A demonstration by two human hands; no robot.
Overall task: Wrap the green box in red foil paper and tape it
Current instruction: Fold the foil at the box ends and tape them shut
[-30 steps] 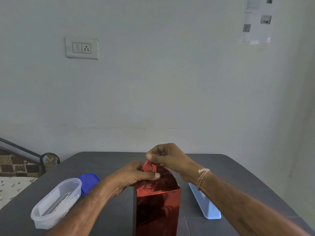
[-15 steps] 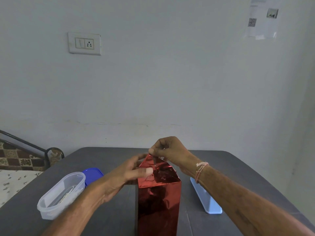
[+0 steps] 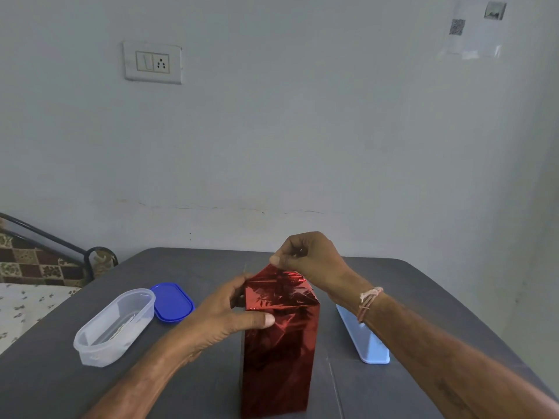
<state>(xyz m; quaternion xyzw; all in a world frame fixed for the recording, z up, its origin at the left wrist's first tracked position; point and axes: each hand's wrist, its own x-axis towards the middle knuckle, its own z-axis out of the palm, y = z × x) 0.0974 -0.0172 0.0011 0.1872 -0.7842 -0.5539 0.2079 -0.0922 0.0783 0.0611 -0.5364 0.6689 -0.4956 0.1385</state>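
Seen from the head camera. Between the two hands, upright on a dark grey table (image 3: 423, 297): a tall rectangular box (image 3: 279, 358), clad on every visible face in shiny, crinkled red foil paper (image 3: 281, 294). With the left hand (image 3: 223, 316), clasps the upper part of the box from its left side, thumb laid flat across the near face just under the top fold, fingers curled round the far side. With the right hand (image 3: 311, 261), just above the box top, pinches a raised peak of the foil between thumb and forefinger, the other fingers curled in; below that pinch, foil folded in slanted creases over the top. Round the right wrist, a pale pink thread band (image 3: 369, 300). Left of the left hand, well apart from the box: a clear oval plastic container (image 3: 115, 325), open on the table, something pale inside too unclear to name. Just beyond its far end, a blue oval plastic lid (image 3: 172, 301), lying flat. Beneath the right forearm, near the box but apart from it, a light blue oblong plastic object (image 3: 366, 343). Far beyond both hands, a pale wall with a white switch-and-socket plate (image 3: 152, 62) up to the left and a taped paper sheet (image 3: 475, 25) up to the right. Far left of the left arm, a bed with patterned cloth (image 3: 30, 267).
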